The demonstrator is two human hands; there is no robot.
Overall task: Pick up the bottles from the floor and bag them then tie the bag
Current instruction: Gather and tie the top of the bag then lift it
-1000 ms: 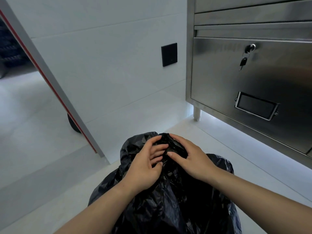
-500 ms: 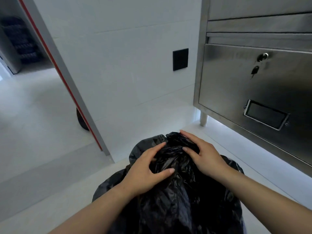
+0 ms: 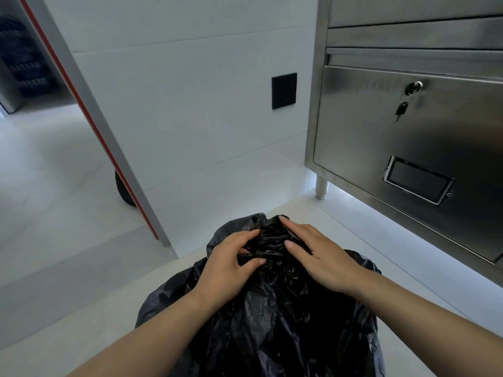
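Observation:
A full black plastic bag [image 3: 285,322] stands on the white floor right below me. Its top is gathered into a crumpled bunch [image 3: 269,240]. My left hand [image 3: 228,265] holds the left side of that bunch, thumb and fingers pinching the plastic. On the right side of the bunch rests my right hand [image 3: 324,259], its fingers spread over the plastic and pressing it. No bottles are visible; the bag hides whatever is inside.
A stainless steel cabinet [image 3: 408,131] with a key in its lock stands at the right on a short leg [image 3: 321,187]. A white tiled wall with a black switch plate [image 3: 284,90] is ahead. A doorway with a red-edged frame [image 3: 89,123] opens at the left.
My hands have kept working the gathered top of the bag; my left fingers closed tighter onto the plastic and my right hand flattened over it. My view shifted slightly left and up.

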